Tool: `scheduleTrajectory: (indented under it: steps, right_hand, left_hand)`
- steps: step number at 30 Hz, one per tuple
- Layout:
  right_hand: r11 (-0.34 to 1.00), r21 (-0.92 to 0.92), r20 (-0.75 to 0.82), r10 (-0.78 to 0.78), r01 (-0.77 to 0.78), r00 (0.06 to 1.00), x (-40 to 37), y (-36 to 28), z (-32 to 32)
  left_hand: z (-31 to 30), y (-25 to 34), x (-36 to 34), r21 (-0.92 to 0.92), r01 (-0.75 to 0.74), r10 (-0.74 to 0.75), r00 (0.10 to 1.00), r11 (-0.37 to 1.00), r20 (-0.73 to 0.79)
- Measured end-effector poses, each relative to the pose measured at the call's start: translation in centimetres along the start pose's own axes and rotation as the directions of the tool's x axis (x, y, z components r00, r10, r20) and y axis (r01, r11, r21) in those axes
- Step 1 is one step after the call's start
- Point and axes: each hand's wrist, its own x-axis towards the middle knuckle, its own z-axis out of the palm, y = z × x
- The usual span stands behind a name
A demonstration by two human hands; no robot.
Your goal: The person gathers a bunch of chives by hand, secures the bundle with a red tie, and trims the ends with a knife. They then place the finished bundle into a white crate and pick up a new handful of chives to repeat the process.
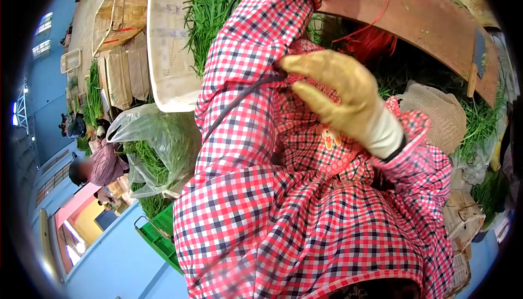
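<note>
Pinching the left sleeve with the gloved right hand.

Clenched on a fold of the red checked cloth, fingertips pressed in right where a dark cable runs down the arm and touches them. Raised across the middle of the view, with the left hand lost past the top edge, so impossible to call loose or closed. Just left of the sleeve, a white tray heaped with green stalks; below it, a clear plastic bag holding more greens, and a green crate on the blue floor. Behind the glove, a wooden board and a tuft of red string. Far left, another person bent over.
</note>
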Motion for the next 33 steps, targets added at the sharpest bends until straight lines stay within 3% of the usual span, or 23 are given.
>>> scheduleTrajectory:
  steps: [2, 3, 4, 5, 6, 8, 9, 10, 11, 12, 13, 16, 19, 20, 21, 22, 24, 26, 28, 30, 32, 33]
  right_hand:
    - [0.984, -0.085, -0.021, -0.161, 0.158, 0.987, 0.1, -0.8, 1.0]
    - [0.966, -0.117, -0.024, -0.236, 0.231, 0.972, 0.1, -1.3, 1.5]
    - [0.947, -0.168, 0.005, -0.279, 0.276, 0.96, 0.4, -2.0, 1.7]
    - [0.922, -0.215, 0.033, -0.321, 0.321, 0.946, 0.6, -2.6, 1.9]
    - [0.884, -0.311, 0.084, -0.34, 0.348, 0.937, 0.9, -3.3, 1.9]
    - [0.856, -0.417, 0.124, -0.28, 0.306, 0.952, 1.3, -3.3, 2.7]
    - [0.835, -0.466, 0.229, -0.207, 0.294, 0.951, 1.1, -4.1, 1.6]
    - [0.811, -0.511, 0.326, -0.124, 0.284, 0.937, 0.9, -4.9, 0.6]
    - [0.843, -0.451, 0.467, -0.058, 0.294, 0.883, 0.9, -4.8, 0.5]
    - [0.881, -0.38, 0.597, 0.0, 0.283, 0.802, 1.1, -4.6, 0.7]
    - [0.92, -0.321, 0.748, 0.1, 0.226, 0.656, 2.7, -5.0, -0.5]
    - [0.968, -0.186, 0.578, -0.03, 0.168, 0.816, 3.2, -4.7, -1.2]
    - [0.984, -0.032, 0.377, -0.152, 0.177, 0.914, 2.0, -4.9, -1.1]
    - [0.982, 0.019, 0.301, -0.187, 0.19, 0.935, 1.7, -5.0, -1.0]
    - [0.996, -0.031, 0.557, -0.051, 0.082, 0.829, 1.1, -4.6, -1.8]
    - [0.994, 0.071, 0.636, 0.018, -0.082, 0.771, -0.1, -3.9, -2.6]
    - [0.937, 0.331, 0.423, -0.039, -0.114, 0.905, -3.4, -2.3, -2.4]
    - [0.888, 0.336, 0.49, 0.119, -0.313, 0.864, -3.2, -1.4, -4.1]
    - [0.848, 0.191, 0.373, 0.402, -0.493, 0.836, -2.7, -0.1, -6.0]
    - [0.926, -0.169, 0.253, 0.373, -0.338, 0.893, -2.8, 2.2, -8.3]
    - [0.847, -0.321, 0.115, 0.479, -0.424, 0.87, -3.4, 5.1, -9.3]
    - [0.841, -0.322, 0.089, 0.485, -0.435, 0.87, -3.0, 6.0, -9.0]
  left_hand:
    - [-7.2, 2.1, 1.6, -0.362, 0.421, -0.319, 0.896, 0.832, 0.309]
    - [-7.0, 1.5, 1.5, -0.192, 0.082, -0.052, 0.987, 0.978, 0.155]
    - [-5.7, 0.9, 0.4, 0.028, -0.253, 0.251, 0.966, 0.967, 0.054]
    - [-2.8, -0.5, -0.2, 0.018, -0.244, 0.244, 0.97, 0.97, -0.001]
    - [-7.4, 2.1, 0.2, -0.562, 0.338, -0.174, 0.929, 0.755, 0.325]
    - [-2.7, -1.0, -1.5, -0.241, 0.223, -0.168, 0.959, 0.945, 0.23]
    - [-3.9, 0.1, -2.1, -0.299, 0.242, -0.191, 0.963, 0.923, 0.189]
    - [-4.3, -0.5, -2.7, -0.16, 0.016, 0.017, 0.979, 0.987, 0.202]
    - [-4.2, -0.6, -3.4, -0.094, 0.021, -0.002, 0.981, 0.995, 0.194]
    - [-2.6, -1.2, -4.0, -0.1, 0.163, -0.142, 0.971, 0.982, 0.191]
    - [-3.6, -0.2, -4.2, -0.11, 0.222, -0.19, 0.951, 0.969, 0.246]
    - [-3.7, 1.2, -4.4, -0.232, 0.357, -0.298, 0.92, 0.905, 0.254]
    - [-3.0, 1.6, -4.7, -0.326, 0.499, -0.425, 0.863, 0.803, 0.272]
    - [-3.9, 1.5, -4.4, -0.368, 0.559, -0.451, 0.825, 0.743, 0.341]
    - [-5.5, 1.2, -3.9, -0.399, 0.62, -0.476, 0.78, 0.676, 0.406]
    - [-6.9, 0.7, -3.6, -0.418, 0.683, -0.501, 0.727, 0.599, 0.47]
    - [-7.8, -3.8, -3.7, -0.336, 0.56, -0.393, 0.802, 0.758, 0.45]
    - [-9.6, -8.1, -5.0, -0.215, 0.58, -0.448, 0.774, 0.786, 0.448]
    - [-12.8, -11.9, -7.5, -0.2, 0.658, -0.521, 0.716, 0.725, 0.465]
    - [-15.9, -14.7, -10.2, -0.056, 0.74, -0.634, 0.611, 0.671, 0.475]
    - [-17.9, -18.3, -13.3, 0.032, 0.776, -0.684, 0.535, 0.63, 0.497]
    - [-18.4, -20.6, -15.3, 0.03, 0.745, -0.63, 0.542, 0.667, 0.556]
